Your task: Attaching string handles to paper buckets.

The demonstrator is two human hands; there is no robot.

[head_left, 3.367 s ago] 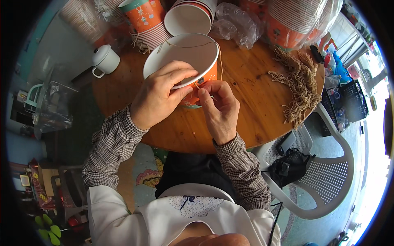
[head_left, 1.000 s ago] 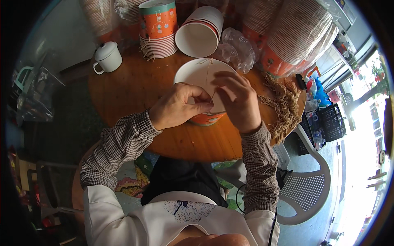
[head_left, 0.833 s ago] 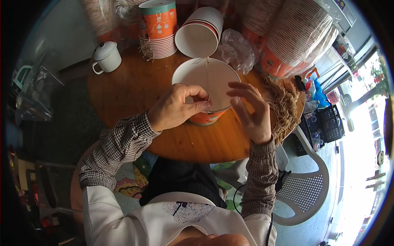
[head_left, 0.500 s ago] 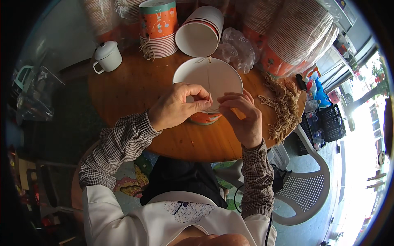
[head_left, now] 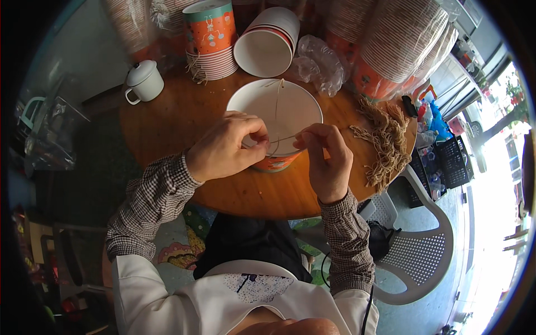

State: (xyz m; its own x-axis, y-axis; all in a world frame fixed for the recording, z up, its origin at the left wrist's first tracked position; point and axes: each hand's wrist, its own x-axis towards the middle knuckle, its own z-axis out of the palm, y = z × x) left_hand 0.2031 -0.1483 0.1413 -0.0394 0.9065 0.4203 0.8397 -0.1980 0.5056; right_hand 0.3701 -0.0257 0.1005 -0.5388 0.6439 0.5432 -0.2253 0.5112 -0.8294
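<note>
A white-lined paper bucket (head_left: pixel 251 101) with an orange outside stands upright on the wooden table in front of me. A thin tan string (head_left: pixel 277 106) runs from a hole at its far rim across the opening to the near rim. Over the near left of the rim, my left hand (head_left: pixel 229 144) is closed in a pinch at the string. My right hand (head_left: pixel 330 159), on the right side of the near rim, pinches a length of the string drawn taut between the two hands. The fingertips partly hide where the string meets the near rim.
Behind the bucket are a stack of orange buckets (head_left: pixel 211 39), buckets lying on their side (head_left: pixel 265 51) and crumpled clear plastic (head_left: pixel 321 64). A white lidded mug (head_left: pixel 145 84) stands left. Bundled tan strings (head_left: pixel 385 142) lie right, near wrapped bucket stacks (head_left: pixel 405 50). A grey chair (head_left: pixel 416 259) stands beside the table (head_left: pixel 245 198).
My hands have moved apart, the left hand leftward, and the string between them is now stretched. The view has shifted slightly.
</note>
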